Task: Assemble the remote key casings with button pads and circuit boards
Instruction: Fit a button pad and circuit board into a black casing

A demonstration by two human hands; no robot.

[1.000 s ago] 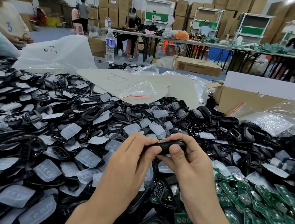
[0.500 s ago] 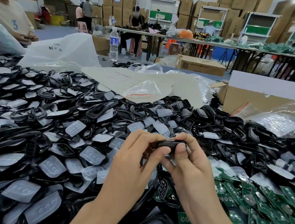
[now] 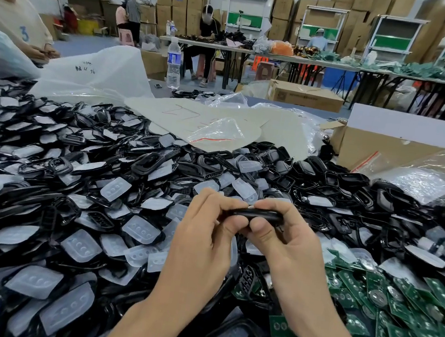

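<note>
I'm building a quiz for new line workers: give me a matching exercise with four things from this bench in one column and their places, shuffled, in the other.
Things
1. black casing
2. circuit boards
3. button pads
4. water bottle

Places
A. upright at the far side
B. pinched between the left hand and the right hand
C. heaped at the near right
D. strewn across the near left

Pairs: 1-B, 2-C, 3-D, 4-A

Casings [image 3: 148, 162] and button pads [image 3: 81, 248] heaped left and ahead, circuit boards [image 3: 402, 305] right, cardboard box [image 3: 389, 154] beyond
</note>
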